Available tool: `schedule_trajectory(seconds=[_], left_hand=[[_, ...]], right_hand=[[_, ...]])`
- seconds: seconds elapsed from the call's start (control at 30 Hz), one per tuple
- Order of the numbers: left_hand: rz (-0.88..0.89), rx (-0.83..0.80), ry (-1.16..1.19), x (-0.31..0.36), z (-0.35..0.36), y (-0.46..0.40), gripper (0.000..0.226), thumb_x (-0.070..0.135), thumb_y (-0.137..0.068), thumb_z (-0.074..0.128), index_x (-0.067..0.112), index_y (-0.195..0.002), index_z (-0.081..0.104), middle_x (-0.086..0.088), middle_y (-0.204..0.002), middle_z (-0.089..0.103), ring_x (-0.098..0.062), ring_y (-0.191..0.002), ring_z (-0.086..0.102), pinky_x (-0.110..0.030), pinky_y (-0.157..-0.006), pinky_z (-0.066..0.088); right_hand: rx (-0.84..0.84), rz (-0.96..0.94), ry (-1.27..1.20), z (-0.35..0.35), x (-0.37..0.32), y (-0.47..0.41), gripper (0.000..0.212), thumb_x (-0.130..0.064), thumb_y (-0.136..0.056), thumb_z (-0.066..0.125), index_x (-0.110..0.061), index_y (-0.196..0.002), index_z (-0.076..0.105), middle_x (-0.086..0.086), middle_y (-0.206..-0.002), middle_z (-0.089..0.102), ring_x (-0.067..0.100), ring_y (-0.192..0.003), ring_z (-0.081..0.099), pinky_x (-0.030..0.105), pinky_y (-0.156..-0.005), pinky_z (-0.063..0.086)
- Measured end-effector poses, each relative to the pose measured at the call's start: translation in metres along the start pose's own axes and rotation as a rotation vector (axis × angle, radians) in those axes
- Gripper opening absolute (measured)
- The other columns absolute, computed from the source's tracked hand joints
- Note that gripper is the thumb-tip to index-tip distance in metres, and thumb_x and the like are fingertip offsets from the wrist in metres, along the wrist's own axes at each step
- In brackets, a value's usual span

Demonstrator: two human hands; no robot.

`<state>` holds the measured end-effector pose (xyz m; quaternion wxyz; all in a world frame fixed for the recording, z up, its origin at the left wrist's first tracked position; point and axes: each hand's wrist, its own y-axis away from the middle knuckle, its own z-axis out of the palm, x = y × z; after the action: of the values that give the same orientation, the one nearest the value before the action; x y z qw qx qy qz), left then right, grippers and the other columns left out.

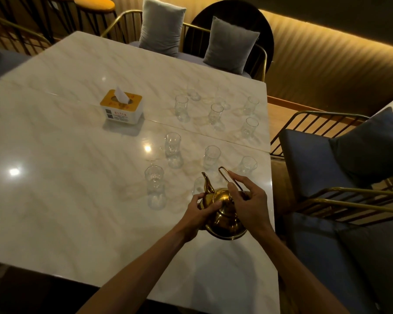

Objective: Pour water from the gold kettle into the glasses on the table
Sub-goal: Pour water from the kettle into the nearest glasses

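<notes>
Two hands on the gold kettle [225, 214] at the near right of the marble table [55, 200]: left hand [201, 210] curled round the body by the lid, right hand [247, 200] w/ fingers pinching the thin wire handle [227, 177], which stands up and back. Spout [207, 182] points away from the person, toward the glasses. No stream visible; pouring looks not yet begun.

Approx. ten glasses stand upright in a loose cluster on the right half of the table. Whether any holds water can't be told in this dim light; the nearest-left glass [155, 186] is as unclear as the rest. One glass [199, 185] sits just beyond the spout, partly hidden by the kettle, prob. the first target. Judged so, nearly all the task remains.

Room: kettle sits close to the table's right edge [273, 200], w/ chairs [327, 168] just beyond. Far-right glasses [250, 128] also stand near that edge. Gaps between glasses are fair. Tissue box [121, 107] is well apart, left of the group; open marble lies left of the cluster.
</notes>
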<state>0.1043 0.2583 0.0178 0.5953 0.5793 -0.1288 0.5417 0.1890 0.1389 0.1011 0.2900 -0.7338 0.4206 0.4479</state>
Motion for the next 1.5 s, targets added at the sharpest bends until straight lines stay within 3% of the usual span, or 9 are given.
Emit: schedule_trajectory(seconds=[0.27, 0.4, 0.57, 0.77, 0.9, 1.0, 1.17, 1.3, 1.5], left_hand=[[0.028, 0.054, 0.021, 0.014, -0.032, 0.006, 0.077, 0.042, -0.081, 0.077, 0.028, -0.143, 0.033, -0.005, -0.128, 0.054, -0.018, -0.097, 0.065, -0.029, -0.064, 0.057], [0.035, 0.083, 0.026, 0.018, -0.050, 0.009, 0.077, 0.044, -0.081, 0.077, 0.029, -0.143, 0.033, -0.004, -0.131, 0.052, -0.016, -0.095, 0.064, -0.027, -0.060, 0.056], [0.023, 0.106, 0.046, 0.020, -0.070, 0.010, 0.081, 0.045, -0.080, 0.076, 0.029, -0.145, 0.031, -0.008, -0.138, 0.051, -0.018, -0.097, 0.064, -0.033, -0.067, 0.057], [-0.002, 0.111, 0.085, 0.023, -0.094, 0.014, 0.072, 0.043, -0.083, 0.075, 0.029, -0.140, 0.034, -0.003, -0.125, 0.053, -0.017, -0.095, 0.062, -0.038, -0.073, 0.057], [-0.015, 0.114, 0.099, 0.020, -0.106, 0.015, 0.067, 0.043, -0.084, 0.073, 0.029, -0.138, 0.035, -0.004, -0.125, 0.053, -0.023, -0.102, 0.061, -0.050, -0.089, 0.055], [-0.036, 0.119, 0.119, 0.016, -0.111, 0.015, 0.074, 0.044, -0.083, 0.074, 0.027, -0.143, 0.035, -0.002, -0.120, 0.056, -0.020, -0.099, 0.062, -0.042, -0.077, 0.056], [-0.080, 0.097, 0.136, 0.011, -0.118, 0.015, 0.080, 0.051, -0.080, 0.075, 0.026, -0.145, 0.034, -0.006, -0.130, 0.056, -0.030, -0.115, 0.057, -0.047, -0.083, 0.053], [-0.113, 0.091, 0.136, 0.009, -0.121, 0.012, 0.085, 0.055, -0.078, 0.074, 0.026, -0.147, 0.033, -0.012, -0.143, 0.050, -0.036, -0.126, 0.052, -0.054, -0.093, 0.050], [-0.142, 0.086, 0.149, 0.009, -0.122, 0.009, 0.084, 0.055, -0.080, 0.072, 0.024, -0.147, 0.033, -0.013, -0.144, 0.048, -0.035, -0.123, 0.051, -0.051, -0.088, 0.051]], right_hand=[[-0.078, -0.039, -0.009, 0.030, -0.017, -0.011, 0.036, -0.031, -0.097, 0.063, -0.044, -0.130, 0.062, -0.014, -0.135, 0.063, 0.015, -0.112, 0.068, 0.047, -0.090, 0.060], [-0.109, -0.045, -0.008, 0.048, -0.028, -0.016, 0.035, -0.029, -0.098, 0.063, -0.045, -0.129, 0.062, -0.027, -0.128, 0.060, 0.012, -0.109, 0.068, 0.044, -0.091, 0.060], [-0.133, -0.064, 0.001, 0.070, -0.035, -0.020, 0.035, -0.029, -0.097, 0.063, -0.046, -0.128, 0.062, -0.012, -0.132, 0.065, 0.016, -0.111, 0.068, 0.047, -0.092, 0.059], [-0.181, -0.062, 0.039, 0.096, -0.049, -0.025, 0.033, -0.028, -0.097, 0.064, -0.046, -0.125, 0.063, -0.041, -0.119, 0.055, 0.013, -0.114, 0.066, 0.046, -0.095, 0.058], [-0.207, -0.057, 0.048, 0.108, -0.052, -0.027, 0.033, -0.027, -0.097, 0.063, -0.045, -0.125, 0.063, -0.036, -0.121, 0.056, 0.005, -0.109, 0.066, 0.042, -0.096, 0.057], [-0.221, -0.060, 0.074, 0.115, -0.055, -0.029, 0.032, -0.028, -0.098, 0.063, -0.040, -0.127, 0.066, -0.029, -0.123, 0.060, -0.008, -0.100, 0.063, 0.033, -0.095, 0.056], [-0.253, -0.036, 0.114, 0.126, -0.058, -0.032, 0.033, -0.030, -0.098, 0.062, -0.039, -0.130, 0.065, -0.020, -0.131, 0.061, -0.007, -0.092, 0.062, 0.029, -0.095, 0.052], [-0.266, -0.018, 0.143, 0.130, -0.060, -0.035, 0.033, -0.032, -0.099, 0.061, -0.038, -0.131, 0.064, -0.011, -0.140, 0.060, 0.010, -0.109, 0.064, 0.036, -0.099, 0.052], [-0.278, -0.002, 0.169, 0.134, -0.062, -0.038, 0.033, -0.031, -0.099, 0.061, -0.037, -0.131, 0.064, -0.012, -0.138, 0.061, -0.008, -0.086, 0.059, 0.020, -0.083, 0.046]])
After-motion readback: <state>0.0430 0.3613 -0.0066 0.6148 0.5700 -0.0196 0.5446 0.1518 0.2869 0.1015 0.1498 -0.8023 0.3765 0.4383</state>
